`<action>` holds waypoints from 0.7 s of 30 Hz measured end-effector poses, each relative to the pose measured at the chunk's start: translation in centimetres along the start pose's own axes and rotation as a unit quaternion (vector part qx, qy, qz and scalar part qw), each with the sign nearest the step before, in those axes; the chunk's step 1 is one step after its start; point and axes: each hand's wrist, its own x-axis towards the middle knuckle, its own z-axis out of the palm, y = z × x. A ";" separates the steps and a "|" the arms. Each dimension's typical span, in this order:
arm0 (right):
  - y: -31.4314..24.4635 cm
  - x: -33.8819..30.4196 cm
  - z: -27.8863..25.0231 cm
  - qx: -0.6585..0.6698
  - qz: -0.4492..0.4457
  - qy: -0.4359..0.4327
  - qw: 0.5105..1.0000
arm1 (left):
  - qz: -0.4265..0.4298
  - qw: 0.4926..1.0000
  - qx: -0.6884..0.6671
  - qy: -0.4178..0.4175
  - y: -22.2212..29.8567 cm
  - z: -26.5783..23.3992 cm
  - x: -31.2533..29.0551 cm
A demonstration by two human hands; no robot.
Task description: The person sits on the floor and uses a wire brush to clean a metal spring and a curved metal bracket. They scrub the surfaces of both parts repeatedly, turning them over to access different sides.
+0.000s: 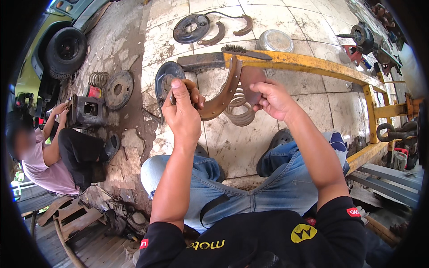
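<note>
My left hand is closed around one end of a curved, rusty brake shoe, thumb up. The shoe arcs out to the right and upward, its upper end near the yellow bar. Pinched between the thumb and fingers of my right hand is a thin reddish-brown sheet with a rounded edge, like a sanding disc. It is beside the shoe's upper part; whether they touch, I cannot tell. Below both, a coil spring is partly hidden. A black backing plate shows behind my left hand.
A wire brush lies on the yellow metal frame. Beyond it are a round metal container, two brake shoes and another backing plate. At left, a person handles a dark metal part near a wheel.
</note>
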 end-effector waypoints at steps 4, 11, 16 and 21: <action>0.1 0.1 0.4 0.003 -0.016 0.012 1.000 | -0.009 1.000 0.001 0.001 -0.1 0.2 -0.1; 1.2 0.8 0.6 0.012 -0.044 0.003 0.999 | -0.023 0.999 -0.032 -0.001 -0.2 0.0 -0.3; 0.8 0.4 0.0 -0.050 -0.063 0.053 0.995 | 0.012 1.000 -0.026 -0.013 -0.2 0.6 -0.6; 0.4 0.1 -0.1 -0.084 -0.093 0.067 0.990 | 0.057 0.998 -0.017 -0.034 -0.5 0.5 -0.5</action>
